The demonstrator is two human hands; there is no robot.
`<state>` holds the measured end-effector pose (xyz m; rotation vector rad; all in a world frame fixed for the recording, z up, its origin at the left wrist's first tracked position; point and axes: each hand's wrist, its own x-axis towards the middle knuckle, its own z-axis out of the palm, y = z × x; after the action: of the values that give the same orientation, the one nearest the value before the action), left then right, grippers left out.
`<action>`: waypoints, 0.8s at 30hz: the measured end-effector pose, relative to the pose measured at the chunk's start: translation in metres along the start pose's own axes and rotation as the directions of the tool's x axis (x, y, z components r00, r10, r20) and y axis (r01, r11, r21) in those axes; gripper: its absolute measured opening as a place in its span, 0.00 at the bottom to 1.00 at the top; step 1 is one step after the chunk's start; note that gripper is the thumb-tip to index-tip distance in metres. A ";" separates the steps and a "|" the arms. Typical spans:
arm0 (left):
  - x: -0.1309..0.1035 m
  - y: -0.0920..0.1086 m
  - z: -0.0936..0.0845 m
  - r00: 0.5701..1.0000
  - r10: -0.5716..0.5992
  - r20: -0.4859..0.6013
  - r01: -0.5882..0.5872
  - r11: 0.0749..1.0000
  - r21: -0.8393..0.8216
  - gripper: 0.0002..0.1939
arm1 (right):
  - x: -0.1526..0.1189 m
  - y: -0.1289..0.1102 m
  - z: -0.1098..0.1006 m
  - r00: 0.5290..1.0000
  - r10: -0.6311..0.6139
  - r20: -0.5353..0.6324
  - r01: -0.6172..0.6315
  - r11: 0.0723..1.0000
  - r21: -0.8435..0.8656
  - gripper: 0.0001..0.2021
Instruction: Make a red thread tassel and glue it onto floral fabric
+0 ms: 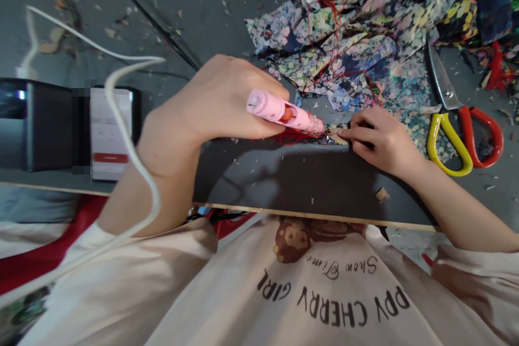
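Observation:
My left hand (235,100) is wrapped round a pink pen-like tool (290,112), which slants down to the right. Its tip meets a small dark, shiny piece (326,138) near the table's front edge. From the other side, the fingertips of my right hand (379,138) press together on a small pale strip (341,134) beside that piece. Red threads (294,136) lie under the tool. Whether the strip and the shiny piece are joined is too small to tell.
Crumpled floral fabric (348,38) with red threads covers the back right. Scissors (448,100) with yellow and red handles lie at the right. A phone (111,135) stands at the left, near a white cable (121,124). The table edge (284,212) runs before my body.

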<state>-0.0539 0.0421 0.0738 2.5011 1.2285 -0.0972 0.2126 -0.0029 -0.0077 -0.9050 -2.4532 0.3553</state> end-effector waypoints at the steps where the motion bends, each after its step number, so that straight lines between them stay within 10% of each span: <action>1: 0.000 0.000 0.000 1.000 -0.002 -0.009 0.002 1.000 -0.006 0.20 | 0.000 0.000 0.000 1.000 0.002 0.002 -0.002 1.000 -0.001 0.15; 24: 0.000 0.000 0.009 0.992 0.102 -0.071 -0.098 0.993 0.060 0.19 | 0.001 0.001 -0.001 0.999 -0.029 -0.015 0.029 0.999 -0.015 0.14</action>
<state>-0.0528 0.0391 0.0659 2.6322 1.1412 -0.0145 0.2129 -0.0018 -0.0071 -0.8746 -2.4555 0.3189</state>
